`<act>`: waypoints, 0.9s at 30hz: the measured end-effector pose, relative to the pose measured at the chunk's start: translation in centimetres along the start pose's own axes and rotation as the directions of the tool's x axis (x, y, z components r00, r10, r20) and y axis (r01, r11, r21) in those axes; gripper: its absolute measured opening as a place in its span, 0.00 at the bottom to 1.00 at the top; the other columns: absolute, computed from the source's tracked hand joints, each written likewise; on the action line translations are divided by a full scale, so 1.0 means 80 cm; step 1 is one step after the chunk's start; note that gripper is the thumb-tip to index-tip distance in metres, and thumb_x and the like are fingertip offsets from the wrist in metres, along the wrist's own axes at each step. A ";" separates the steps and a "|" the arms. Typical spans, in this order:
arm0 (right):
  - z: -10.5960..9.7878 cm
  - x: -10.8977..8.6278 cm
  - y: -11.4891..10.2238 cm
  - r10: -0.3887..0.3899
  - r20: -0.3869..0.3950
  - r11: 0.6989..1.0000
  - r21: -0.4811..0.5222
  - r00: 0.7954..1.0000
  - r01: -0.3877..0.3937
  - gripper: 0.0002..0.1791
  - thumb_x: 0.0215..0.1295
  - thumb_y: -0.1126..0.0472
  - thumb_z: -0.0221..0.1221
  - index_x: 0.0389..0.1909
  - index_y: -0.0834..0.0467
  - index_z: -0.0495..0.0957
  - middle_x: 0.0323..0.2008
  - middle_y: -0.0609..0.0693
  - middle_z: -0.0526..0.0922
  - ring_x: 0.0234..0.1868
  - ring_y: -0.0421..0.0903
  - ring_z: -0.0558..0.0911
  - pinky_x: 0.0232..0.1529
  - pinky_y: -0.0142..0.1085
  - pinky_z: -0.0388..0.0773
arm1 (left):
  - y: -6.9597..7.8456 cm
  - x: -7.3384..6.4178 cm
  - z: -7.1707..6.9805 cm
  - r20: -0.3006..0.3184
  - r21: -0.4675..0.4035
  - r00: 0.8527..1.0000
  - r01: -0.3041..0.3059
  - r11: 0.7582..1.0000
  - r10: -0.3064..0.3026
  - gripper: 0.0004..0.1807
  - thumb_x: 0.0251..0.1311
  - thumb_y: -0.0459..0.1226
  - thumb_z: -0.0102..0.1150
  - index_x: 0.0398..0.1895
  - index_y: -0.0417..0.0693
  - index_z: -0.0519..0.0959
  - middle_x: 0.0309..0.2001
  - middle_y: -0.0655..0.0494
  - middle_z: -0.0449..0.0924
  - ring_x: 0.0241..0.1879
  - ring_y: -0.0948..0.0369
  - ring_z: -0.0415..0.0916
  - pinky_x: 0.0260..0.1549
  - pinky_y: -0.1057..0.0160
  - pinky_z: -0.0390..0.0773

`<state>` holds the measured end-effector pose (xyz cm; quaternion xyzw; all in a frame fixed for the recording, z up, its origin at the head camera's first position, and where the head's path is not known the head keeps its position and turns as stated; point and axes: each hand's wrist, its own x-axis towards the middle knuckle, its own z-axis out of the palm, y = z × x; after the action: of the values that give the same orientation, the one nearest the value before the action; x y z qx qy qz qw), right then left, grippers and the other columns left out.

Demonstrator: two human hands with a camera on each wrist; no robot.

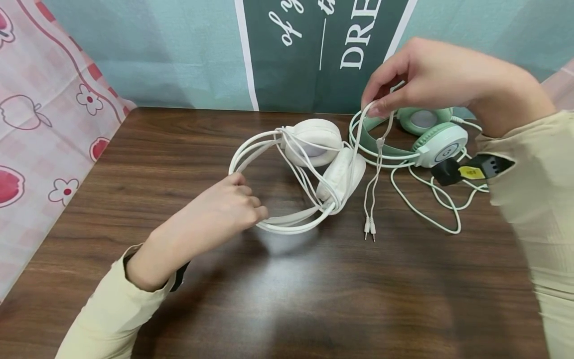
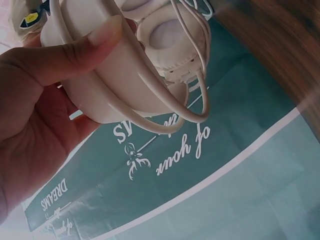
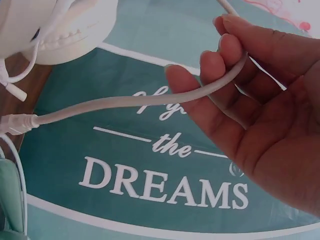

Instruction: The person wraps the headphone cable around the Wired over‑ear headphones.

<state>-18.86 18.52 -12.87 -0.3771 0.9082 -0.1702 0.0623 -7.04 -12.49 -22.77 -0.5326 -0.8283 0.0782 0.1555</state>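
A pair of white headphones (image 1: 316,142) is held tilted over the table, its ear cups toward the back. My left hand (image 1: 224,204) grips the headband (image 2: 95,60), the thumb lying across its outer face in the left wrist view. Strands of white cable are wound around the headband and ear cups. Up at the right, my right hand (image 1: 417,80) pinches the white cable (image 3: 125,102) between thumb and fingers. From there the cable's split end hangs down, with two small plugs (image 1: 369,227) side by side at the bottom.
Green and white headphones (image 1: 441,144) lie at the back right of the dark wooden table (image 1: 134,174), their pale cable looped loosely beside them. Behind the table hangs a teal cloth (image 1: 157,60) with white lettering; a pink fruit-patterned cloth (image 1: 45,124) hangs at the left.
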 end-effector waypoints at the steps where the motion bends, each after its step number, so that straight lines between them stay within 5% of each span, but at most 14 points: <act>1: 0.001 0.000 -0.002 -0.010 -0.006 1.000 -0.003 1.000 0.009 0.06 0.51 0.63 0.66 0.27 0.47 0.83 0.22 0.43 0.80 0.24 0.40 0.75 0.24 0.28 0.68 | 0.001 0.000 0.000 -0.005 -0.002 1.000 -0.008 1.000 0.008 0.13 0.44 0.26 0.60 0.17 0.53 0.70 0.16 0.63 0.69 0.18 0.58 0.62 0.32 0.61 0.63; 9: 0.015 0.003 -0.003 0.005 -0.048 0.998 -0.068 0.999 -0.009 0.05 0.52 0.69 0.60 0.27 0.56 0.81 0.22 0.46 0.78 0.23 0.37 0.72 0.25 0.24 0.66 | 0.005 -0.002 0.000 -0.024 -0.003 0.998 -0.066 0.998 0.066 0.13 0.44 0.27 0.60 0.17 0.52 0.70 0.16 0.62 0.69 0.18 0.60 0.64 0.35 0.62 0.63; 17: 0.016 0.000 0.007 0.080 -0.121 0.995 -0.053 0.989 -0.087 0.04 0.52 0.61 0.64 0.24 0.57 0.80 0.18 0.47 0.76 0.20 0.39 0.69 0.22 0.27 0.63 | 0.006 -0.005 0.000 -0.023 0.003 0.995 -0.100 0.995 0.100 0.13 0.44 0.27 0.59 0.17 0.52 0.68 0.16 0.62 0.68 0.18 0.60 0.64 0.35 0.63 0.63; 27: 0.014 -0.004 0.021 0.150 0.058 0.982 0.107 0.987 -0.156 0.06 0.55 0.59 0.63 0.25 0.58 0.80 0.16 0.53 0.76 0.19 0.46 0.74 0.21 0.32 0.65 | 0.010 -0.010 0.002 -0.040 -0.005 0.990 -0.132 0.991 0.132 0.14 0.43 0.26 0.59 0.16 0.52 0.66 0.16 0.62 0.66 0.18 0.60 0.64 0.34 0.64 0.63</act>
<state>-19.49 19.61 -14.53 -0.3064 0.9219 -0.2057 0.1184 -6.12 -12.85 -23.28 -0.5884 -0.7882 0.0746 0.1644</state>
